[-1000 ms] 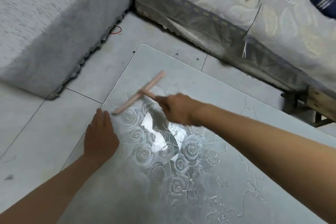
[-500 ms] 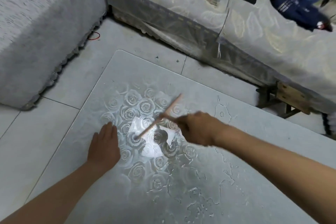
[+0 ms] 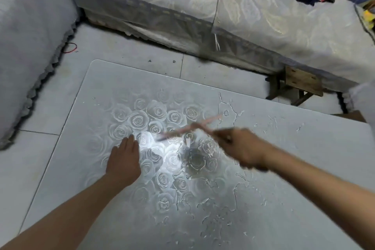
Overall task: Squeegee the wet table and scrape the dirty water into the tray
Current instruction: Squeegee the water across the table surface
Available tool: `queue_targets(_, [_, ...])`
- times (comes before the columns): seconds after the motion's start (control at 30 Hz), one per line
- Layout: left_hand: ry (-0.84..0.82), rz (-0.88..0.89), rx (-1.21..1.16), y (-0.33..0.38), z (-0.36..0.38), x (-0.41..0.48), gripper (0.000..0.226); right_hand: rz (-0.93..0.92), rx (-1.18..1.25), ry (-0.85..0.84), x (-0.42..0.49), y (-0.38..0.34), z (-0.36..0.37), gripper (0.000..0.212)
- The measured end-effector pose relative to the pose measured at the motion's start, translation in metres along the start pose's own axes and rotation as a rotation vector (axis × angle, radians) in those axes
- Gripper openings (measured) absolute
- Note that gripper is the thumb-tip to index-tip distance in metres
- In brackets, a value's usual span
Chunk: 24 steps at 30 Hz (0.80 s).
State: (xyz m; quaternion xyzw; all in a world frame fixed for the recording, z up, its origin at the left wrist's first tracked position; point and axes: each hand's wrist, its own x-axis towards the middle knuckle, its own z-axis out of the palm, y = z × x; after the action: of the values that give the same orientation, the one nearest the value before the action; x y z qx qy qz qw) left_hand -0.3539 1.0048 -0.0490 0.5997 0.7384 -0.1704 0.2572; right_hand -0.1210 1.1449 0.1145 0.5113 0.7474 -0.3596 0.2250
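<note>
The squeegee [image 3: 190, 128] has swept from the table's [image 3: 304, 168] far left corner to its middle, its handle gripped by the right hand [image 3: 243, 148], the left hand [image 3: 124, 158] flat on the table with fingers straight; mid-stroke, next likely pushing water toward a tray not in view.

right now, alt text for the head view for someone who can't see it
A person's right hand grips a pink squeegee, blurred, over a wet rose-patterned table, while the left hand rests flat on it. Water patches lie toward the table's right side.
</note>
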Motion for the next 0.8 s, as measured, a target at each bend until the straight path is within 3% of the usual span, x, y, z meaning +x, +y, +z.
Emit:
queue_targets(0.1, [-0.009,0.033,0.035,0.013,-0.003,0.02,0.067,0.125,0.125,0.199,0.048,0.014,-0.035,0.019])
queue_targets(0.2, [-0.006,0.07,0.039,0.025,-0.004,0.037,0.068,0.272,0.229,0.274,0.086,0.031,-0.044,0.027])
queue_targets(0.4, [0.039,0.144,0.082,0.044,-0.008,0.058,0.068,0.228,0.316,0.238,0.066,0.055,-0.006,0.026])
queue_targets(0.6, [0.03,0.13,0.189,0.06,-0.013,0.059,0.062,0.227,0.282,-0.028,-0.011,0.058,-0.002,0.037])
queue_targets(0.8, [0.014,0.126,0.324,0.07,-0.019,0.059,0.057,0.272,0.408,0.252,0.05,0.06,-0.054,0.03])
